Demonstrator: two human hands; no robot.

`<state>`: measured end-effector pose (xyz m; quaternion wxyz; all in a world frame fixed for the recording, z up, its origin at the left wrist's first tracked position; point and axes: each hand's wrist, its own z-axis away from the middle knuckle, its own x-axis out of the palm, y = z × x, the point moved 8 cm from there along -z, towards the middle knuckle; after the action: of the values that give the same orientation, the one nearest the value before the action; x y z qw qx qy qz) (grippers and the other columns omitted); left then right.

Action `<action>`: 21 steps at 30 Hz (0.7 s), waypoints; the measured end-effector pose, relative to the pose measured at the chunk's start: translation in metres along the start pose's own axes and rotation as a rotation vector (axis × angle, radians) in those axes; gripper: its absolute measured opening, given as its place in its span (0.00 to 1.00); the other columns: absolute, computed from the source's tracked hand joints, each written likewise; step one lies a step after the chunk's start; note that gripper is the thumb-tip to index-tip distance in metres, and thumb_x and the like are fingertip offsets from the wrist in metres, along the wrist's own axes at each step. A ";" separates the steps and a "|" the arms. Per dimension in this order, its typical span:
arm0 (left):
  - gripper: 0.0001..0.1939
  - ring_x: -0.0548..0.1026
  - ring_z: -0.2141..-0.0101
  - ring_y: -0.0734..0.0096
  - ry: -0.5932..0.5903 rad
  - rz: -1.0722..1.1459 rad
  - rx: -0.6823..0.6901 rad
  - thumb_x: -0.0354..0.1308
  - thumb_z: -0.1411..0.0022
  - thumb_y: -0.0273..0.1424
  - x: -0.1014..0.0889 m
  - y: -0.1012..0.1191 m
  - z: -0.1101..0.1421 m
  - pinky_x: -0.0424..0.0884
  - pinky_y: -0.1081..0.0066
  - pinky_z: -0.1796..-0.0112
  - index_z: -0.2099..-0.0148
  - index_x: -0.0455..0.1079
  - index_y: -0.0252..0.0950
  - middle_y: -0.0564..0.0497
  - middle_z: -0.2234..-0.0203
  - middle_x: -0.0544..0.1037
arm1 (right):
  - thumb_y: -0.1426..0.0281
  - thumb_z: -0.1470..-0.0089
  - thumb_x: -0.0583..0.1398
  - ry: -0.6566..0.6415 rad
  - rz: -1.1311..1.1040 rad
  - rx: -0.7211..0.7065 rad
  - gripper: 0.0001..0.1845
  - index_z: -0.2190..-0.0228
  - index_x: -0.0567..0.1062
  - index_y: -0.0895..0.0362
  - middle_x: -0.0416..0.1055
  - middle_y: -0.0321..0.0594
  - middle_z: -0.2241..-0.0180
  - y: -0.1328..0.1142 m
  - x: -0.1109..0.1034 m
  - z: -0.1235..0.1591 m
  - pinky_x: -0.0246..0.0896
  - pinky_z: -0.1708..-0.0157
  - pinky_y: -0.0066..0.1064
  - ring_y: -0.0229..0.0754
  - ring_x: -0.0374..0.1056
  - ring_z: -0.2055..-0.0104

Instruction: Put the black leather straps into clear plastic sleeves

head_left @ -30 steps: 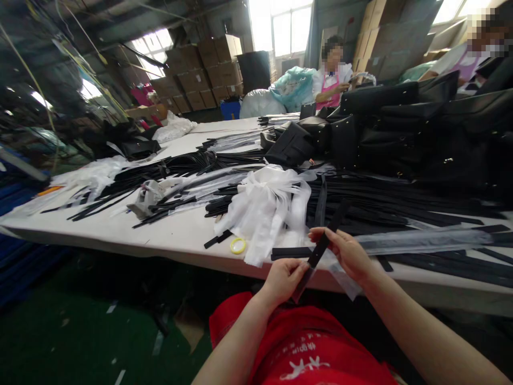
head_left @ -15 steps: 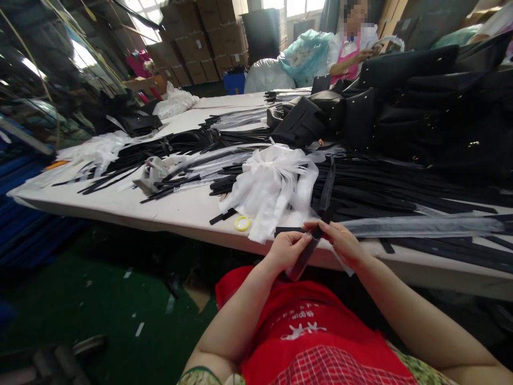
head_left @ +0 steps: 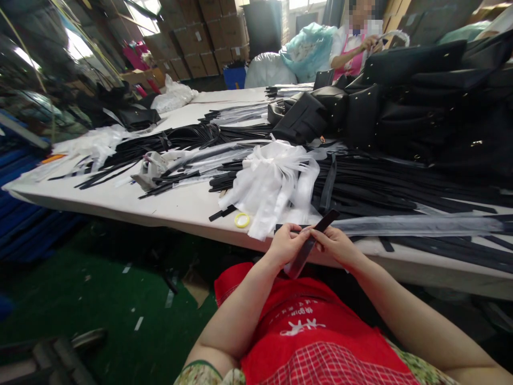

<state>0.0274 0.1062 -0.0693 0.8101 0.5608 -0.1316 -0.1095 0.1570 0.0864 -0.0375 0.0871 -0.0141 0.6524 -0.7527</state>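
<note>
Head view: the strap (head_left: pixel 326 220) slants at the near edge of the counter (head_left: pixel 180 213), held up in the left hand (head_left: pixel 287 244) and right hand (head_left: pixel 336 245), whose fingers pinch it around mid-length. It looks light, flat, fairly stiff yet bendable, unlikely to break; its edges probably offer the surest hold. Hands hide its middle; whether plastic covers the glossy lower part is hard to tell.

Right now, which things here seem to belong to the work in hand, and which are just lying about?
Seem to belong:
black strip, pinched by left hand and right hand
clear plastic at its lower end
probably the white plastic heap and other black strips

Apparently lying about:
yellow ring
pale floor scrap
</note>
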 end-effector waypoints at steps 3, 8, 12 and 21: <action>0.30 0.77 0.78 0.69 -0.233 0.154 -0.152 0.54 0.39 0.56 0.018 -0.004 0.005 0.70 0.74 0.78 0.53 0.68 0.31 0.47 0.72 0.80 | 0.45 0.47 0.60 0.046 -0.089 -0.009 0.26 0.73 0.74 0.58 0.64 0.33 0.85 -0.008 -0.011 0.002 0.51 0.82 0.26 0.33 0.57 0.83; 0.40 0.79 0.76 0.64 -0.759 0.164 -0.442 0.31 0.33 0.57 0.034 -0.023 0.034 0.71 0.72 0.77 0.53 0.70 0.28 0.38 0.69 0.81 | 0.51 0.51 0.65 0.382 -0.253 -0.069 0.21 0.73 0.73 0.57 0.65 0.32 0.84 -0.019 -0.095 0.004 0.51 0.85 0.24 0.32 0.57 0.85; 0.38 0.78 0.77 0.65 -0.792 0.162 -0.447 0.34 0.35 0.59 0.019 -0.030 0.039 0.72 0.71 0.76 0.55 0.68 0.30 0.38 0.69 0.82 | 0.53 0.55 0.68 0.614 -0.267 -0.113 0.20 0.74 0.71 0.56 0.64 0.32 0.86 -0.017 -0.169 0.019 0.52 0.85 0.23 0.33 0.59 0.85; 0.27 0.78 0.77 0.68 -0.738 -0.138 -0.391 0.54 0.39 0.54 0.004 -0.007 0.041 0.70 0.73 0.76 0.61 0.69 0.33 0.45 0.73 0.81 | 0.52 0.53 0.67 0.839 -0.152 -0.151 0.21 0.72 0.70 0.55 0.65 0.31 0.83 -0.018 -0.249 0.068 0.55 0.83 0.26 0.34 0.60 0.83</action>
<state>0.0167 0.0661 -0.0619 0.7906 0.3271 -0.3518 -0.3798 0.4097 0.0593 0.0138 -0.2426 0.2386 0.6817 -0.6477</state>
